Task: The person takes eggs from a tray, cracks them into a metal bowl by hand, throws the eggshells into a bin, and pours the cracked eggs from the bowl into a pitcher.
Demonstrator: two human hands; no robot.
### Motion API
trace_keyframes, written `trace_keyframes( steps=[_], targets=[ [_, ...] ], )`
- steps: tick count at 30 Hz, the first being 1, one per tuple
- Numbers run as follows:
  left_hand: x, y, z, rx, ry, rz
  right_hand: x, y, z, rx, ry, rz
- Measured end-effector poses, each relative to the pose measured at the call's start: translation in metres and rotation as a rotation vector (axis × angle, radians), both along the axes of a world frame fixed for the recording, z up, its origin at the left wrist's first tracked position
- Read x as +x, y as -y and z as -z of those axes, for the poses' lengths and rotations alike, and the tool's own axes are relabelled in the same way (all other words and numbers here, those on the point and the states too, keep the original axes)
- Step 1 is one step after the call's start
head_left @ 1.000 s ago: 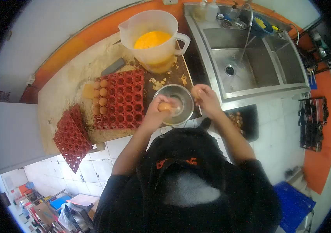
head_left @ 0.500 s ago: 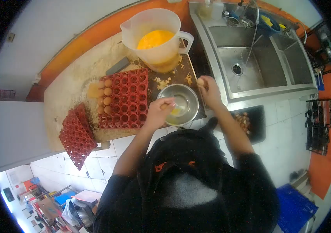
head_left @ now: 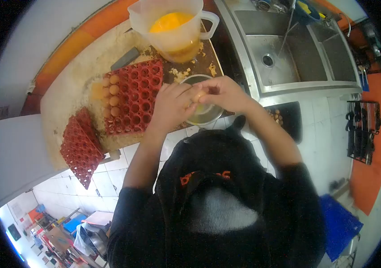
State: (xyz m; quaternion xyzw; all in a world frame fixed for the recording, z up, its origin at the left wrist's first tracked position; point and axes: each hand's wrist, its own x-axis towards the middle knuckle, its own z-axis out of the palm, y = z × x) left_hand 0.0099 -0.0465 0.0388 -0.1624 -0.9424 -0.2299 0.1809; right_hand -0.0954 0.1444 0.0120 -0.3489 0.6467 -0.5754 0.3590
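Note:
Both of my hands meet over a steel bowl (head_left: 210, 117), whose rim shows around and below my fingers. A brown egg (head_left: 198, 95) is between them, mostly covered, so I cannot tell whether it is whole or cracked. My left hand (head_left: 172, 105) curls around it from the left. My right hand (head_left: 226, 94) pinches at it from the right. Left of the bowl lies a red egg tray (head_left: 137, 100), with several brown eggs (head_left: 114, 99) along its left side. Behind the bowl stands a large clear plastic jug (head_left: 184, 42) with orange-yellow liquid egg in it.
Stacked red trays (head_left: 82, 147) overhang the table's front left edge. A grey block (head_left: 125, 58) lies behind the egg tray. To the right are a steel sink (head_left: 284, 87) with running water and a black bin (head_left: 291, 120) holding eggshells.
My right hand has moved left from beside the bowl to meet my left hand above it. My left hand has turned, back upward. The view has shifted slightly.

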Motion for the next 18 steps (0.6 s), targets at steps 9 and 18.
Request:
trace_keyframes(
  steps=[9,18],
  targets=[
    [0.0,0.001,0.006,-0.003,-0.065,0.025,-0.002,-0.002,-0.028,0.086,-0.159,-0.043],
    [0.002,0.005,0.0,-0.05,-0.075,0.072,0.002,-0.007,-0.046,0.168,-0.497,-0.014]
  ],
)
